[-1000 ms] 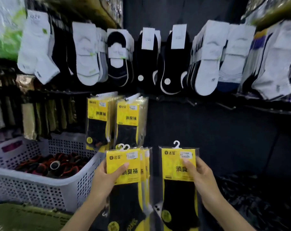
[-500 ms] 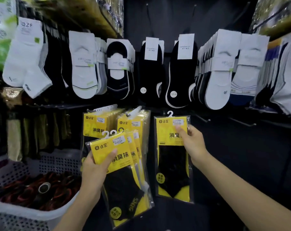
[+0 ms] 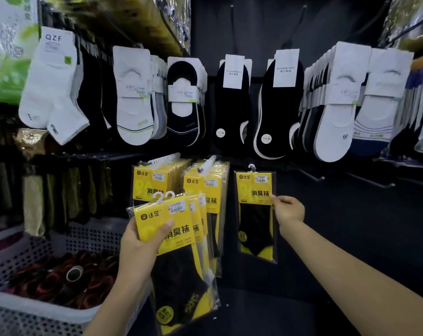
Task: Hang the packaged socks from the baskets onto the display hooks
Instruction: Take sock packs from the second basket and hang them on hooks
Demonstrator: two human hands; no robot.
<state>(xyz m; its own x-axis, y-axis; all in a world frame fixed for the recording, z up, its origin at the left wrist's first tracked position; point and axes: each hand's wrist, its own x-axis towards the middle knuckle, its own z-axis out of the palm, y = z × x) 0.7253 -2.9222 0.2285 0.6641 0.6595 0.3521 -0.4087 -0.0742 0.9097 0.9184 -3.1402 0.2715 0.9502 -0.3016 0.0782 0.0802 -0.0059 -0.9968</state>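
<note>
Sock pack point(image 3: 255, 190): up at the display wall, just right of the two filled hooks point(image 3: 206, 166); hanger loop point(image 3: 252, 168) on top, its peg hidden
Your right hand point(image 3: 289, 212): fingers pinch the pack's right edge only
Your left hand point(image 3: 137, 248): fingers grip the spare packs point(image 3: 179, 241)
Risk: edge pinch lets the pack twist, so the loop may miss the peg and drop

Single pack point(image 3: 255, 190): brand 达足 at top left, 消臭袜 in large black characters beneath. The price sticker point(image 3: 261, 178) at top right has print too small to read. Tilted packs point(image 3: 166, 224): the same 达足 and 消臭袜 on the front one. Hung packs point(image 3: 154, 183): 达足 legible, 消臭袜 partly covered. White sock point(image 3: 52, 76), upper left: label reads QZF. Round stickers point(image 3: 266, 138) on the black socks: 100%, remainder unclear.
</note>
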